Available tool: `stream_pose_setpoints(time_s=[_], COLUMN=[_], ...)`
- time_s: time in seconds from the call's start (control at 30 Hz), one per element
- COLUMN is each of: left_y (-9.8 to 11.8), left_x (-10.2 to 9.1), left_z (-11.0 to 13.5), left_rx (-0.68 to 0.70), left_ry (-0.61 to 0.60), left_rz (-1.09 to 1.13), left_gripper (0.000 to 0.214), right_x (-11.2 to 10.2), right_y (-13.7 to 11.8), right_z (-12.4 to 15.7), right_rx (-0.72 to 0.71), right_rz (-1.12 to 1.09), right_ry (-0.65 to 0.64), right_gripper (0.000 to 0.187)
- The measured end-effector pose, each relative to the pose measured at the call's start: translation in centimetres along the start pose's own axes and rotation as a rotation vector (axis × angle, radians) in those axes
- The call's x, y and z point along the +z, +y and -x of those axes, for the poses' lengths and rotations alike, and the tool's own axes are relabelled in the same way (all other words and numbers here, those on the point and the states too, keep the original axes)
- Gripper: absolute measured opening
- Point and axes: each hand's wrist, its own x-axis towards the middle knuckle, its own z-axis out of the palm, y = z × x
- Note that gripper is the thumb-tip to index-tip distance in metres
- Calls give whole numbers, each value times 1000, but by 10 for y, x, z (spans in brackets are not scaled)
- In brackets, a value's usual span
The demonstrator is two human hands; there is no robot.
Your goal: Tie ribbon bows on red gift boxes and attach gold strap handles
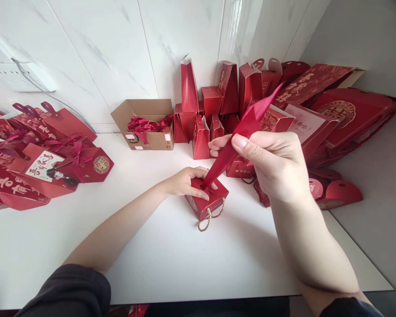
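Note:
A small red gift box (211, 204) with a twisted gold cord handle (204, 222) stands on the white table. My left hand (193, 182) is closed around its top, the thumb and fingers pressing on the lid from both sides. From the top of the box a dark red satin ribbon (227, 149) runs up to the right, pulled taut. My right hand (272, 158) pinches this ribbon between thumb and fingers, raised above and to the right of the box. The ribbon's free end sticks out past the fingers.
An open cardboard box (152, 141) of red ribbons stands near the tiled wall. Red gift boxes (186, 88) are stacked at the back and right, beside larger red bags (346, 112). Finished-looking red boxes with bows (86, 163) crowd the left. The table's front edge is close.

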Motion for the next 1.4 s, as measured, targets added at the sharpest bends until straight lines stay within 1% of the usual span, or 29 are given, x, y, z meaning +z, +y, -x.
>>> stream_pose_setpoints(time_s=[0.2, 0.3, 0.37, 0.47, 0.6, 0.87, 0.97, 1.07, 1.23, 1.4], left_y=[-3, -1, 3, 12, 20, 19, 19, 18, 18, 18], left_x=[0, -1, -2, -2, 0, 6, 6, 6, 8, 11], left_z=[0, 1, 1, 0, 0, -2, -2, -2, -2, -3], left_rx=[-20, -31, -21, -8, -33, 28, 37, 40, 41, -30], left_ry=[-52, -55, -37, 9, 52, 160, 155, 129, 85, 58], left_rz=[201, 212, 165, 37, -113, -321, -378, -349, -216, -166], left_gripper=[33, 32, 34, 32, 32, 32, 27, 23, 23, 25], right_x=[-3, -4, -3, -2, -1, -4, -4, -4, -5, -4], right_y=[2, 2, 2, 2, 2, 2, 3, 4, 3, 2], right_z=[-3, -3, -2, -2, -2, -3, -3, -3, -4, -4], right_rx=[32, 38, 33, 13, 9, 19, 12, 19, 9, 1], right_rz=[26, 37, 30, 22, 29, 43, 58, 78, 84, 79], right_ry=[35, 44, 49, 54, 73, 59, 42, 23, 30, 15], right_gripper=[23, 24, 23, 23, 24, 25, 23, 22, 23, 22])
